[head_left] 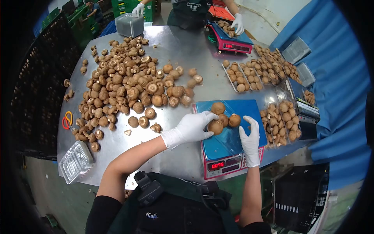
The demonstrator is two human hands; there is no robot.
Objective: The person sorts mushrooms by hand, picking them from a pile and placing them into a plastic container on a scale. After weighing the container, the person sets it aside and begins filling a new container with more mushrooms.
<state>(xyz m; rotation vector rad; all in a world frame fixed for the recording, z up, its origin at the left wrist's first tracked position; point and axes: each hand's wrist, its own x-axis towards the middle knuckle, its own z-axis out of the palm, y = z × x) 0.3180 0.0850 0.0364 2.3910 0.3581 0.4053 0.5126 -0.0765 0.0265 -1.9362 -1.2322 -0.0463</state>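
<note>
My left hand [191, 128], in a white glove, is at the left side of a blue-topped scale [249, 107]. Its thumb and fingers curl around a brown shiitake mushroom [215, 127]. Several mushrooms sit together there, apparently in a clear plastic tray [230, 142] whose outline is hard to see. On the tray's right side is my right hand [251, 140], also gloved, thumb and fingers apart and nothing between them. Red digits on the scale's display [224, 164] seem to read 0.075.
A big mushroom pile [120, 84] covers the metal table's left half. Filled trays [282, 123] line the right side. An empty clear tray [76, 162] and orange-handled scissors [68, 120] lie at left. Opposite, a co-worker's gloved hand [237, 24] is at another scale [235, 46].
</note>
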